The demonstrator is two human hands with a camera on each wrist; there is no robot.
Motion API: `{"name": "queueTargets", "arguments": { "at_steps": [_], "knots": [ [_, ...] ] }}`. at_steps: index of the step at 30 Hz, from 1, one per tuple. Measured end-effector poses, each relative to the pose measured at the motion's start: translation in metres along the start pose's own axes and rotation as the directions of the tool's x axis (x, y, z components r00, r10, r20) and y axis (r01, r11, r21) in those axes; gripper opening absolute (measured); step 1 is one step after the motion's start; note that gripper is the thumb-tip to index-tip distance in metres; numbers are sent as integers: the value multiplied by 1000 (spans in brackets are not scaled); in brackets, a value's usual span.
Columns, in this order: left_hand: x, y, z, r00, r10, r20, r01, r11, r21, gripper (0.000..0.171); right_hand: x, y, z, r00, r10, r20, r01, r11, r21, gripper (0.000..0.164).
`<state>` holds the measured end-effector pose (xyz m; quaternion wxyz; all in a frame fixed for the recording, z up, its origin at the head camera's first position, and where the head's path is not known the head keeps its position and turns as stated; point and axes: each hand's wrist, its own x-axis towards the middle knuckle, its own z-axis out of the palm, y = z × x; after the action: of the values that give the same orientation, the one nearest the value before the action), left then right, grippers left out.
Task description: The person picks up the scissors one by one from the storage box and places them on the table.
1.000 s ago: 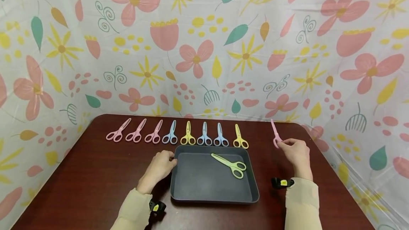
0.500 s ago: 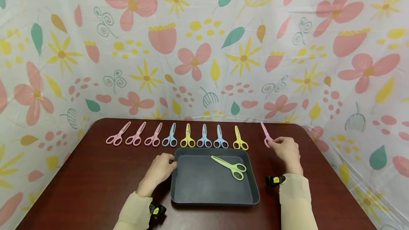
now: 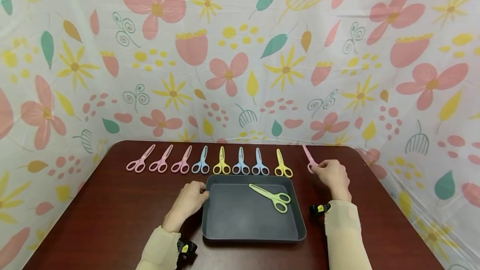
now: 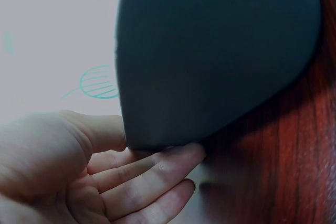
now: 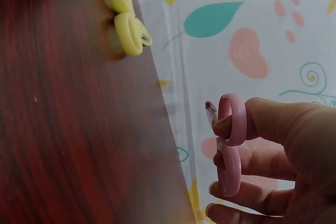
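My right hand [image 3: 333,178] grips pink scissors [image 3: 308,156] by their handles, to the right of the row on the table. In the right wrist view the thumb and a finger go into the pink handle loops [image 5: 239,121], and the blades point away. My left hand [image 3: 188,201] holds the left rim of a dark grey baking tray [image 3: 232,220]. In the left wrist view its thumb is at the rim and its fingers lie against the outer wall. Light green scissors [image 3: 275,199] lie inside the tray, toward its right side.
Behind the tray a row of scissors spans the reddish-brown table [image 3: 123,211]: several pink scissors [image 3: 140,161] on the left, then blue scissors [image 3: 201,161], yellow scissors [image 3: 221,163], more blue ones, and yellow scissors [image 3: 283,166] at the right end. A flowered curtain [image 3: 240,53] hangs behind.
My right hand has moved left with the pink scissors, closer to the yellow scissors at the row's right end. My left hand keeps its place at the tray's rim.
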<state>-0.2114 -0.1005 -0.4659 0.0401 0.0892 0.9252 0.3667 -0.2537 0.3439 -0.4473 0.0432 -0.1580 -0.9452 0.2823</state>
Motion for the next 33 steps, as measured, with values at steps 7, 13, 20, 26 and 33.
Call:
{"name": "queueTargets", "arguments": {
  "at_steps": [7,13,20,26,33],
  "knots": [
    [0,-1,0,1000,1,-6,-1,1000,-24,23,11,-2,9,1000,-20,1,20,1000,-19,36],
    [0,-1,1,1000,-3,-12,3,1000,-21,25,11,-1,15,999,-24,34,25,999,-34,35],
    [0,0,1,1000,-7,3,7,1000,-8,27,8,4,20,995,6,98,0,998,-57,33],
    [1,2,0,1000,-5,-9,5,1000,-12,27,16,-2,25,995,-6,99,14,996,-83,30],
    [0,1,1,1000,4,1,-4,1000,-10,27,17,-11,28,994,-20,106,35,990,-139,28]
  ]
}}
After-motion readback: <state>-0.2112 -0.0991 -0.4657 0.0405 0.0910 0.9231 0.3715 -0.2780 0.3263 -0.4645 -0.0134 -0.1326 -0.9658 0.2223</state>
